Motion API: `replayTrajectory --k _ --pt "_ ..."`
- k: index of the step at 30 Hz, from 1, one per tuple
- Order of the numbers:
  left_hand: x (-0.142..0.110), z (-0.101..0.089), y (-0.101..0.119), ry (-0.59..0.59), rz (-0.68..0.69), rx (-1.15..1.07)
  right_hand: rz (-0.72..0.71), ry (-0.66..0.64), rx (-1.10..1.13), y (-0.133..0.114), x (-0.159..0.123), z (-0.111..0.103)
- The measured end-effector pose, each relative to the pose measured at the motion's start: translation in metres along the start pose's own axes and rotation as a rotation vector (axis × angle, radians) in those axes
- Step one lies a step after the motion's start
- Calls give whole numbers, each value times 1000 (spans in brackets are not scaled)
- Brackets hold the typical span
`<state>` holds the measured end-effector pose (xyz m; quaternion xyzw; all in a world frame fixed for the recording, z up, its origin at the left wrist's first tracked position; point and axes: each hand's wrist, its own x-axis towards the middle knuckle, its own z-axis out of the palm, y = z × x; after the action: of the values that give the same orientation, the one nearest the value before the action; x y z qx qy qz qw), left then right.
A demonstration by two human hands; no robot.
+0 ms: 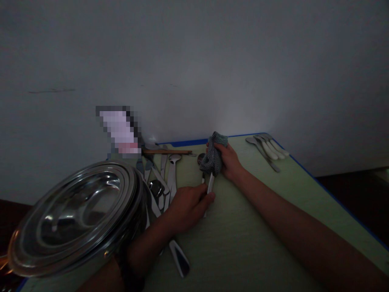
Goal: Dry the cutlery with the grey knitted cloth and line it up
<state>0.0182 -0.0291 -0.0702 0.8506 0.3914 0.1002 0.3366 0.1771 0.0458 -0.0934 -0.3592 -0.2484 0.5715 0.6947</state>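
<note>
My left hand (190,207) is closed around the pale handle of a piece of cutlery (210,183). The upper end of that piece is hidden inside a dark patterned cloth (210,158), so I cannot tell its kind. My right hand (230,160) grips the cloth, which is bunched round the cutlery. Just left of the cloth, a spoon (200,157) shows its bowl, partly covered by it. Near my left forearm lies a loose heap of cutlery, with a spoon (174,159) and a knife-like handle (180,259) among it.
Stacked steel bowls (73,255) stand at the left. Brown chopsticks (170,152) lie at the back, beside a blurred-out upright screen (120,129). Several white-handled forks (270,147) and a spoon (261,152) lie at the right. The green table (252,243) meets a wall.
</note>
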Motion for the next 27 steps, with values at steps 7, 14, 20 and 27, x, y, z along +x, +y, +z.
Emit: replayTrajectory --k 7,14,20,27 --pt "1 0 -1 4 -3 12 79 -18 47 -1 2 -1" --pt "2 0 -1 7 -2 33 94 8 127 -3 5 -3" --pt "0 1 -2 -10 15 44 119 37 186 -7 2 -3" --pt "0 1 -2 -10 23 51 140 29 131 -9 3 -3"
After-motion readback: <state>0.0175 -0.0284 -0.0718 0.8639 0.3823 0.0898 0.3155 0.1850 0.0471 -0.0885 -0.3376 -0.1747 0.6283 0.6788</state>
